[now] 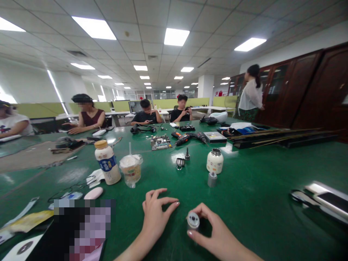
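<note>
My right hand [210,230] holds a small silver metal cylinder [193,221] upright between thumb and fingers. Its round top has a dark centre and small holes, like the end of a motor. To its left, my left hand [157,210] is held over the table with thumb and fingers apart and nothing between them. A second silver cylinder [212,179] stands further off, in front of a cream flask [215,161] with an uncapped neck. A metal lid with a ring [180,163] lies left of the flask, beside a dark stopper-like part [187,153].
On the green table [261,203] stand a milk tea bottle [107,163] and a lidded cup with a straw [131,168]. Behind lie a circuit board [161,142] and power drills [182,139]. Phones [328,201] lie right. Several people sit or stand beyond.
</note>
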{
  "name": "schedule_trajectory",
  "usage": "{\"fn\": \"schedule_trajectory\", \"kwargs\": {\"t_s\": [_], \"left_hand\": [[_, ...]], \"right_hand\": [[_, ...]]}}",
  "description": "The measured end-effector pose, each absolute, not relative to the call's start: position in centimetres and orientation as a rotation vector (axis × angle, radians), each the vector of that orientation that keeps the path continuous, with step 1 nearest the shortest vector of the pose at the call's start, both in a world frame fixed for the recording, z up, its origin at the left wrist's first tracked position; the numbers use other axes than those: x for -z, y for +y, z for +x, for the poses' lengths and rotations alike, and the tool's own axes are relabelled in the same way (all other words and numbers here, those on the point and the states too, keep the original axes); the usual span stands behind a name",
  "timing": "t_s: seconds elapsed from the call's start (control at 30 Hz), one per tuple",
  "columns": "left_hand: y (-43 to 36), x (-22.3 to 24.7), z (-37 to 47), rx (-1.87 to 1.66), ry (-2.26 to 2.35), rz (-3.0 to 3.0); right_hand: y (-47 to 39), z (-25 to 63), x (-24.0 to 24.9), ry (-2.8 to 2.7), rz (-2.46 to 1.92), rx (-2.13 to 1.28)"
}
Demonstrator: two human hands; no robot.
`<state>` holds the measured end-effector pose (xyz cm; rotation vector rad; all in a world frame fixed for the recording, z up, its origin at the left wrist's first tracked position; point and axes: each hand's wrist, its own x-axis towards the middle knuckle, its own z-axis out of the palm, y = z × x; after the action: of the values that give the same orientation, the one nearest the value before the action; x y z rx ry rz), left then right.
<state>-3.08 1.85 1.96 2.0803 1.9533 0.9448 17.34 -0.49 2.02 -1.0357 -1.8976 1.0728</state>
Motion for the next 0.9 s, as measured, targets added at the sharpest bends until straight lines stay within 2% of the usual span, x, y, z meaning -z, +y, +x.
{"fn": "schedule_trajectory", "kwargs": {"t_s": [0.13, 0.23, 0.63, 0.77, 0.9], "left_hand": [[0.8, -4.1, -1.9, -1.136, 1.669, 2.186], [-0.3, -5.0, -0.9, -1.065, 1.55, 2.222], [-1.3, -5.2, -0.6, -0.888, 1.442, 2.307], [-1.8, -5.5, -0.3, -0.95, 1.416, 2.283], [-1.7, -5.7, 0.0, -1.007, 1.591, 2.192]], "right_hand": [[-0.4, 17.3, -1.8, -1.899, -1.031, -1.046], [-0.4, 17.3, -1.6, -1.898, -1.036, -1.031], [-0.5, 17.2, -1.6, -1.897, -0.988, -1.009], [-0.5, 17.1, -1.6, -1.889, -0.976, -0.999], [-0.8, 17.1, -1.7, -1.893, -0.949, -0.997]]}}
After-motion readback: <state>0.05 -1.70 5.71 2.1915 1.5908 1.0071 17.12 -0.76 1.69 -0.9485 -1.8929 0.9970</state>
